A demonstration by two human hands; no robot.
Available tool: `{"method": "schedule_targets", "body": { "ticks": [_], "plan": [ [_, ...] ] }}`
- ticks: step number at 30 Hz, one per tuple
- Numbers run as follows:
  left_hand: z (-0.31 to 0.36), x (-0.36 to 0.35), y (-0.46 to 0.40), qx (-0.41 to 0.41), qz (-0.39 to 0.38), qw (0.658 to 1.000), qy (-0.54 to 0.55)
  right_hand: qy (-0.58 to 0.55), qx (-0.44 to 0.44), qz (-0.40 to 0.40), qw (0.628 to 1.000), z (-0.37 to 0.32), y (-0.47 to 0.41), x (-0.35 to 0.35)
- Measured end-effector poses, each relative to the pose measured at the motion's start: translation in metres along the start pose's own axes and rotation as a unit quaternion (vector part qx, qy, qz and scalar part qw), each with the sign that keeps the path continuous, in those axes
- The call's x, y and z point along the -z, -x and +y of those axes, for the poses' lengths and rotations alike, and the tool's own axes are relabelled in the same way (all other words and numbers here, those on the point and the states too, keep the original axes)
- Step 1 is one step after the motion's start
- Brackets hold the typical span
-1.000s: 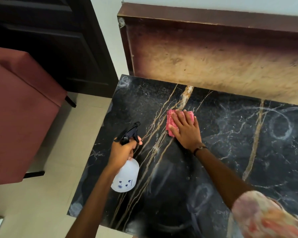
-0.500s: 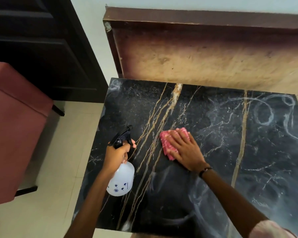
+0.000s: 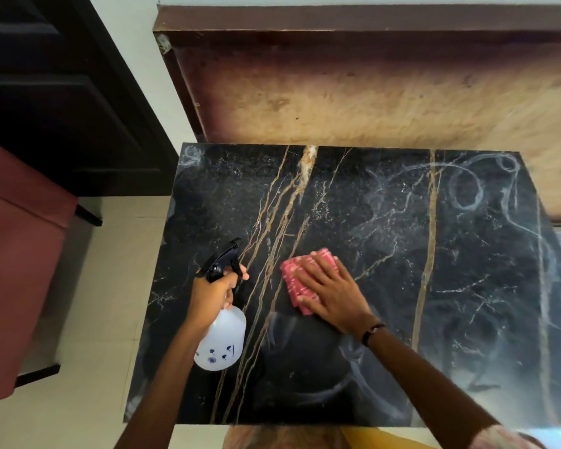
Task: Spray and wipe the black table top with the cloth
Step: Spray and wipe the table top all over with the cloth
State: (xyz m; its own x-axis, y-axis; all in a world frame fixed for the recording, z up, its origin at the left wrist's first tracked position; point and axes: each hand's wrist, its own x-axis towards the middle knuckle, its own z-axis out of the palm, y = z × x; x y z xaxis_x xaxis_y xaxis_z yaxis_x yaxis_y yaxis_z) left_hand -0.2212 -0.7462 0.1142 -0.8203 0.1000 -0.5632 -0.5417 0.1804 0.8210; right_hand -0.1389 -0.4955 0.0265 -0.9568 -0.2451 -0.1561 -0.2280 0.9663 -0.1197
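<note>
The black marble table top point(image 3: 402, 254) with gold and white veins fills the middle of the head view. My right hand point(image 3: 332, 291) lies flat, fingers spread, pressing a folded pink cloth point(image 3: 297, 278) onto the table left of centre. My left hand point(image 3: 212, 294) grips the neck of a white spray bottle point(image 3: 222, 343) with a black trigger head point(image 3: 222, 262), held over the table's left part, nozzle pointing away from me. White smear rings show on the right half of the surface.
A brown wooden board point(image 3: 370, 92) leans on the wall behind the table. A dark red upholstered seat point(image 3: 17, 254) stands on the pale tiled floor point(image 3: 104, 286) at the left, beside a dark door point(image 3: 62, 92).
My right hand has dragged the pink cloth toward me and slightly left across the table. The left hand keeps hold of the spray bottle. The camera has tilted, showing more of the table's right side.
</note>
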Motion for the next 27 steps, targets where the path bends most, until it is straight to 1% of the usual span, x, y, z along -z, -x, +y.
{"method": "schedule_targets", "body": {
  "ticks": [3,5,7,8,9,11,13,15,16,18,20,22,24,25,27],
  "plan": [
    [-0.003,-0.004,0.006,-0.002,0.000,1.000,-0.006,-0.012,-0.100,-0.012,0.995,0.033,-0.011,0.013],
    [-0.008,-0.005,0.012,-0.001,0.007,1.000,-0.003,-0.049,-0.174,0.003,0.984,0.032,-0.036,0.021],
    [-0.013,-0.006,0.021,0.002,0.014,1.000,0.000,-0.081,-0.218,0.015,0.972,0.016,-0.058,0.022],
    [-0.014,-0.007,0.026,0.002,0.015,1.000,0.000,-0.085,-0.216,0.010,0.973,0.004,-0.063,0.022],
    [-0.016,-0.008,0.030,0.001,0.016,1.000,0.001,-0.077,-0.195,0.004,0.978,-0.010,-0.063,0.019],
    [-0.019,-0.011,0.038,-0.008,0.016,1.000,0.001,-0.049,-0.112,-0.008,0.992,-0.041,-0.049,0.013],
    [-0.021,-0.015,0.046,-0.022,0.014,1.000,-0.001,-0.038,-0.026,-0.019,0.999,-0.063,-0.019,0.007],
    [-0.025,-0.016,0.053,-0.021,0.019,1.000,-0.006,-0.029,0.022,-0.024,0.999,-0.063,0.014,-0.002],
    [-0.028,-0.016,0.057,-0.017,0.022,1.000,-0.008,-0.022,0.027,-0.025,0.999,-0.054,0.031,-0.007],
    [-0.035,-0.016,0.062,-0.003,0.028,1.000,-0.005,-0.005,0.001,-0.026,1.000,-0.027,0.054,-0.008],
    [-0.041,-0.015,0.067,0.014,0.039,0.999,0.002,-0.006,-0.060,-0.030,0.998,-0.005,0.055,-0.003],
    [-0.047,-0.013,0.073,0.015,0.041,0.999,0.001,-0.031,-0.131,-0.020,0.991,-0.005,0.038,0.005],
    [-0.050,-0.012,0.081,0.006,0.041,0.999,0.001,-0.057,-0.173,-0.004,0.983,-0.023,0.016,0.008],
    [-0.052,-0.012,0.084,0.001,0.042,0.999,0.002,-0.063,-0.174,-0.006,0.983,-0.035,0.008,0.008],
    [-0.055,-0.010,0.091,-0.009,0.046,0.999,0.004,-0.044,-0.126,-0.020,0.991,-0.065,0.003,0.002]
  ]
}}
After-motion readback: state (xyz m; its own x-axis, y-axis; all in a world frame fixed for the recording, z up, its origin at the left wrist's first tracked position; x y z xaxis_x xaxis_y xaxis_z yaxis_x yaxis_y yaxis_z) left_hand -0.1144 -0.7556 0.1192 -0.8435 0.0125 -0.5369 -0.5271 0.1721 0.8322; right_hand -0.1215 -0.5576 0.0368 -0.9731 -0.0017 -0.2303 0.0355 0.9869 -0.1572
